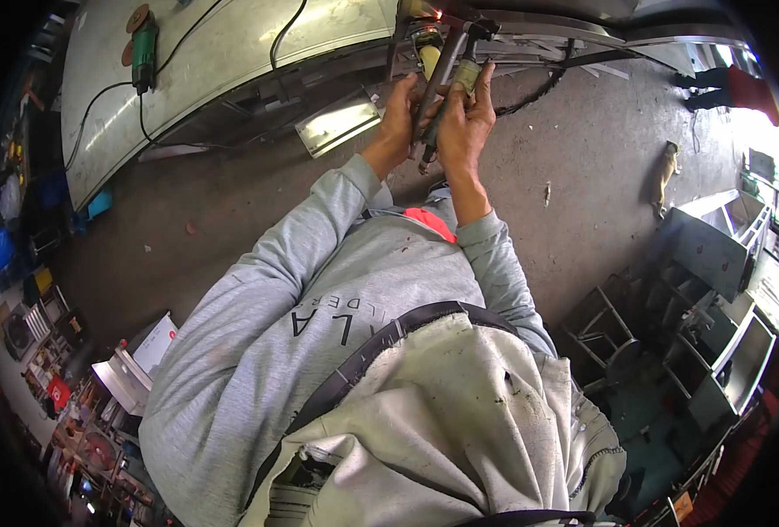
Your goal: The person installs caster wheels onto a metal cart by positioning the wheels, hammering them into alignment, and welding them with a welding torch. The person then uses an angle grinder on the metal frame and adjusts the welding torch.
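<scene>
At the top centre, my right hand (466,132) is closed around a dark torch-like tool (467,76) with a worn greenish grip and a black head; its exact kind is unclear. My left hand (394,123) is closed at the lower part of a dark metal bar (443,70), which slants up beside the tool. Its fingers are partly hidden behind the bar. An orange glow (438,14) shows near the bar's upper end. Just left of the bar is a pale yellow rounded object (429,60), whose kind I cannot make out.
A green angle grinder (144,53) with its cord lies on the metal-topped table (222,53). Below that is a shiny sheet-metal piece (338,121). A dog (668,178) lies on the floor at right, and a person (728,88) stands beyond. Metal frames (728,351) crowd the lower right.
</scene>
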### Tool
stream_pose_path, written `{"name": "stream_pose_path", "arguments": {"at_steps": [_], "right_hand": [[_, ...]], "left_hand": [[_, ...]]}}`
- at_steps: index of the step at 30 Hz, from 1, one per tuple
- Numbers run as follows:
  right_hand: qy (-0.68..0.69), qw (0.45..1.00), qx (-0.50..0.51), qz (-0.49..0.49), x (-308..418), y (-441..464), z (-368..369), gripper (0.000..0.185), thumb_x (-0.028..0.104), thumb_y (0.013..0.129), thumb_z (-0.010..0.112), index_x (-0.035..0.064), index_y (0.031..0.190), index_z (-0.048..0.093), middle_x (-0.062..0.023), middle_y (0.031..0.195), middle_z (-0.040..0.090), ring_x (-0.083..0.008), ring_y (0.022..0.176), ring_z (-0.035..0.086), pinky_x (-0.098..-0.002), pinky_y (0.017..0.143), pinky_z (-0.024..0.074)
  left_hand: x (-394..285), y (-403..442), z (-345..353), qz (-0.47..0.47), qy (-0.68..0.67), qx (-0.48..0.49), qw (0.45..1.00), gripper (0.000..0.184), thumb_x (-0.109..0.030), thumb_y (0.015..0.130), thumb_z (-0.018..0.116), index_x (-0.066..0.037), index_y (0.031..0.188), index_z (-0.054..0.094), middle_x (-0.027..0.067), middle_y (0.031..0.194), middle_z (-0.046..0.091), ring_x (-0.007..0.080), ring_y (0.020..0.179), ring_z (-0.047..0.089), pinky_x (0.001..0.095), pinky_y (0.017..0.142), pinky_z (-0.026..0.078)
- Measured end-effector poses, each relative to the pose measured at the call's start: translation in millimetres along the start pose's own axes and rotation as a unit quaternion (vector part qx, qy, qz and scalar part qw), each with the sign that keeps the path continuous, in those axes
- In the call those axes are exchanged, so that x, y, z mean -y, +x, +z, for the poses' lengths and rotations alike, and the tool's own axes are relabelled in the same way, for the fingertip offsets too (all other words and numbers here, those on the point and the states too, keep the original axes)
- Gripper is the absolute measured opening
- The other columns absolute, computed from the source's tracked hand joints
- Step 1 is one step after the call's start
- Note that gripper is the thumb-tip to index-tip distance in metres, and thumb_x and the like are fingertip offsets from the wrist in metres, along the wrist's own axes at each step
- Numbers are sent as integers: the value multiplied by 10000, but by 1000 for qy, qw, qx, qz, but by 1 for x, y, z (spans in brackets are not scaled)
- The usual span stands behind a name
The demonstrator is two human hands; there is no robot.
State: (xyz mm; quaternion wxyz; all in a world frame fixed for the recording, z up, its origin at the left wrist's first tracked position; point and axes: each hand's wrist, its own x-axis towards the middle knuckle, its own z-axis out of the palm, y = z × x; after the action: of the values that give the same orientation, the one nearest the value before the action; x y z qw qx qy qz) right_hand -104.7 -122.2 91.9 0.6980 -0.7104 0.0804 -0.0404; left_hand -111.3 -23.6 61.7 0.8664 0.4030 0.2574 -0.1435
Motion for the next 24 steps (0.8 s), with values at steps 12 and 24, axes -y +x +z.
{"name": "stream_pose_path", "arguments": {"at_steps": [12,24], "right_hand": [[-7,1000,-18,-18,9,-10,11,653,-13,999,558,22,1619,358,-50,798,627,-101,538,554,-301,484,483],[-5,1000,4,27,37,-17,15,698,-12,1072,487,137,1697,214,-53,883,623,-100,591,578,-289,511,521]], "left_hand": [[13,5,-18,-33,-28,0,999,628,-639,1011,458,-77,1134,711,5,869,587,124,735,530,284,684,412],[19,8,-32,-78,-58,-27,995,635,-603,1038,460,-50,1241,697,63,1100,717,159,938,679,316,870,539]]}}
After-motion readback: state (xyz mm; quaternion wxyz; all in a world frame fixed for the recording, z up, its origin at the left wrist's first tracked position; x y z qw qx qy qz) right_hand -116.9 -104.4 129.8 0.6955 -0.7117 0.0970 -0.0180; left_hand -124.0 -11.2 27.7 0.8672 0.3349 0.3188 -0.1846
